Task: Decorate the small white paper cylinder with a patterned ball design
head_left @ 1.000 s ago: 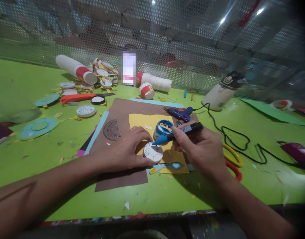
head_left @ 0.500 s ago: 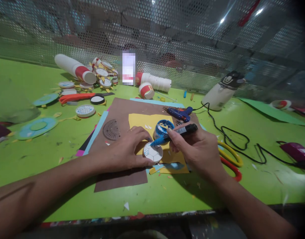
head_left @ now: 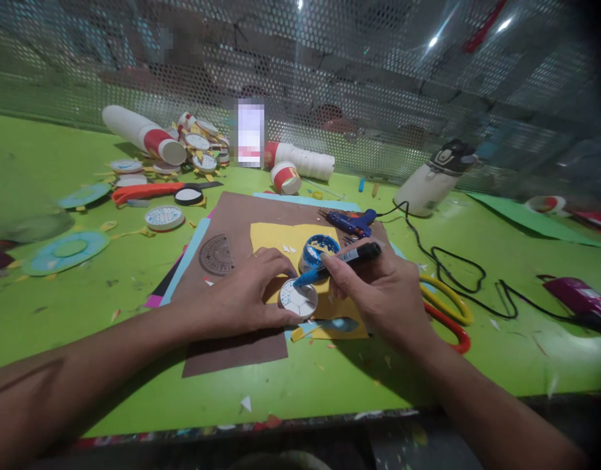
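My left hand grips a small round white disc between thumb and fingers. Dark lines divide its face into sections, and blue dots fill some at the upper left. In my right hand is a blue marker with a black end, its tip at the disc's upper edge. Just behind the disc stands an open blue-rimmed jar. Yellow paper lies beneath, over a brown sheet. A thin strip with a blue smear lies in front of the disc.
A blue glue gun trails a black cord to the right. Scissors with yellow and red handles lie beside my right wrist. Around the left are a protractor, an orange cutter, decorated discs and stacked paper cups.
The whole view has shifted slightly, so things sit a little farther left. The marker tip stays on the disc near its upper edge; both hands keep their holds.
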`<state>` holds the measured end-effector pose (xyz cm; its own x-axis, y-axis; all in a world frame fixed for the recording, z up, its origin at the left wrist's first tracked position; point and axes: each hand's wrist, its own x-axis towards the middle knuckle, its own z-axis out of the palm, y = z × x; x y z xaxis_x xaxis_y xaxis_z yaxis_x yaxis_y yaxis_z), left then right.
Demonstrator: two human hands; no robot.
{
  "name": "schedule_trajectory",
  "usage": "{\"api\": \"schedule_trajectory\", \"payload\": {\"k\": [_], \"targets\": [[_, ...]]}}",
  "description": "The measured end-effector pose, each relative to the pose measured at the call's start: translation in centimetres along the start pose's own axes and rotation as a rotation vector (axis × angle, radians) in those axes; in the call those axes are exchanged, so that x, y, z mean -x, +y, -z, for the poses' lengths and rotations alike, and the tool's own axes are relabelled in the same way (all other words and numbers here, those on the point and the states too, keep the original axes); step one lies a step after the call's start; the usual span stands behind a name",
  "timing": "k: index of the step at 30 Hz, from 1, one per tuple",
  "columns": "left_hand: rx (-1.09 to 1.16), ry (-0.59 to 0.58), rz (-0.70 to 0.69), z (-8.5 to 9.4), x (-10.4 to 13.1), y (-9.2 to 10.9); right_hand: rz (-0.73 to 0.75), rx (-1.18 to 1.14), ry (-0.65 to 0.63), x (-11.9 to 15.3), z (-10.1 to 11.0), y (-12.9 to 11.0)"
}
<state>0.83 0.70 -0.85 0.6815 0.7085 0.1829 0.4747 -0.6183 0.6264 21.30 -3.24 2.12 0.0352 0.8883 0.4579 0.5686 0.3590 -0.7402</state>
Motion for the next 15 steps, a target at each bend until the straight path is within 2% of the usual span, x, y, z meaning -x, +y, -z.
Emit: {"api": "schedule_trajectory", "payload": {"k": [6,15], "targets": [[-0.003,0.005,0.003,0.08,-0.05,0.07,-0.033,-0.097,0.119,-0.22,0.38,-0.51],[0.016,0.006,0.008,0.21,-0.01,0.15,-0.060,-0.058,0.071,-0.04,0.57,-0.50]]}}
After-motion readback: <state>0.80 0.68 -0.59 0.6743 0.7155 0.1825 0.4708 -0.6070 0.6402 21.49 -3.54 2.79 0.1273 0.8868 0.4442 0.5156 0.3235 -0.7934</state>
